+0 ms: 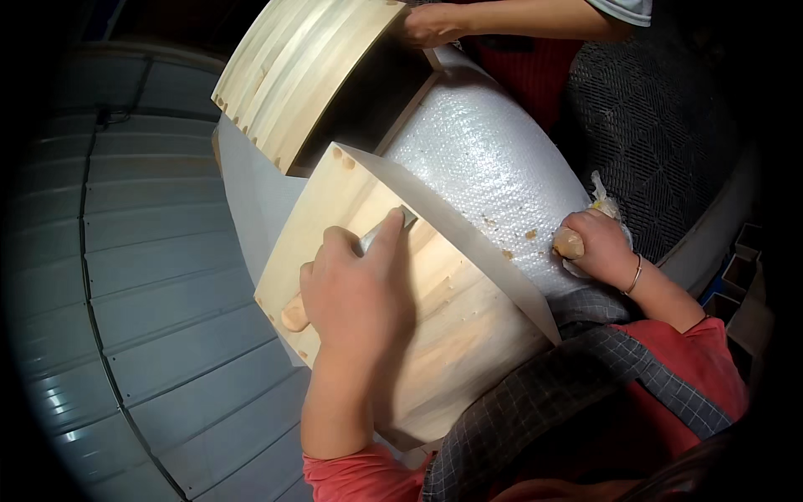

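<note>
My left hand point(347, 289) grips a putty knife point(294, 315) with a pale wooden handle. Its metal blade lies on the top face of a pale wooden box point(460, 335), close to the far edge, with my index finger stretched along it. Small tan filler patches mark that face's corners. Off to the right, above the bubble wrap, my right hand point(604, 249) is closed round a lump of tan putty point(569, 243) with crumpled plastic point(604, 201) around it. The box's far lower side is partly hidden.
Bubble wrap point(477, 134) covers the work surface, with tan crumbs on it. Beyond stands a second wooden box point(309, 67), its dark inside open, with another person's hand point(431, 25) at its edge. Grey ribbed panels point(167, 276) lie left; a black patterned mat point(644, 134) lies right.
</note>
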`<action>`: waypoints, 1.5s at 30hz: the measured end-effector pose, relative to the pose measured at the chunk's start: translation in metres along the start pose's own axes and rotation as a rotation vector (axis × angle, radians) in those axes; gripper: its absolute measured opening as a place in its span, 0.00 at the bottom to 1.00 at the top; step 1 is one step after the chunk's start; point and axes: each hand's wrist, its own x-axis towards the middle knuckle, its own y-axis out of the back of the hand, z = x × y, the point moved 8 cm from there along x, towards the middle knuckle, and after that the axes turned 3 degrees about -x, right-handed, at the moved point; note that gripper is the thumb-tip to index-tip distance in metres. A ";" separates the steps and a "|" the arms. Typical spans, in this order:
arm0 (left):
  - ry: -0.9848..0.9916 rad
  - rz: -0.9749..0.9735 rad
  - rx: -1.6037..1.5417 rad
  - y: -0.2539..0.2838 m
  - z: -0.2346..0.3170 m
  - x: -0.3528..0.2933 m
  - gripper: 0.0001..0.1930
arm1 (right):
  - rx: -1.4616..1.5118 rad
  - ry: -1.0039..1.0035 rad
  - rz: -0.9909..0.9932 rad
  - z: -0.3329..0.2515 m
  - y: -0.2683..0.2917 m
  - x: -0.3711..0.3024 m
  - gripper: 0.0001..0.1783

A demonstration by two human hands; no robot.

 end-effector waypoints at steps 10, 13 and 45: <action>-0.062 0.009 0.032 -0.005 0.002 -0.001 0.29 | 0.027 0.003 0.012 0.002 0.004 -0.002 0.08; -0.021 -0.114 0.005 -0.020 -0.012 -0.009 0.22 | 0.016 -0.038 0.003 0.004 0.005 -0.007 0.09; -0.195 -0.037 -0.038 -0.010 0.035 -0.052 0.26 | 0.060 -0.053 0.024 0.000 0.015 -0.032 0.14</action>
